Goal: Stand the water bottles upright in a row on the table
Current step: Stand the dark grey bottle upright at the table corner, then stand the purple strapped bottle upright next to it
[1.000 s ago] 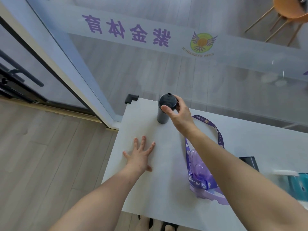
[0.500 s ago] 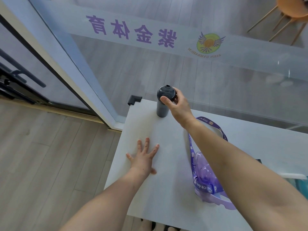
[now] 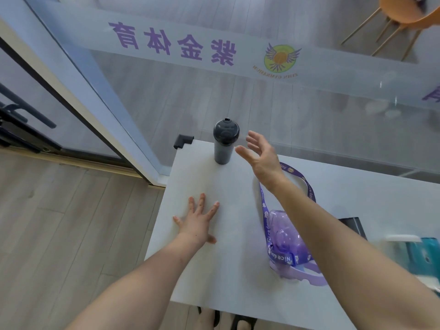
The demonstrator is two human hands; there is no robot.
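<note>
A dark grey bottle [image 3: 223, 142] with a rounded black lid stands upright near the far left corner of the white table [image 3: 214, 270], touching nothing else. A clear purple bottle [image 3: 287, 247] lies on its side nearer the front edge, well apart from the dark one, with a purple printed strap looped out from it across the tabletop. At the right edge lies a teal bottle [image 3: 426, 254] with a white part, blurred.
</note>
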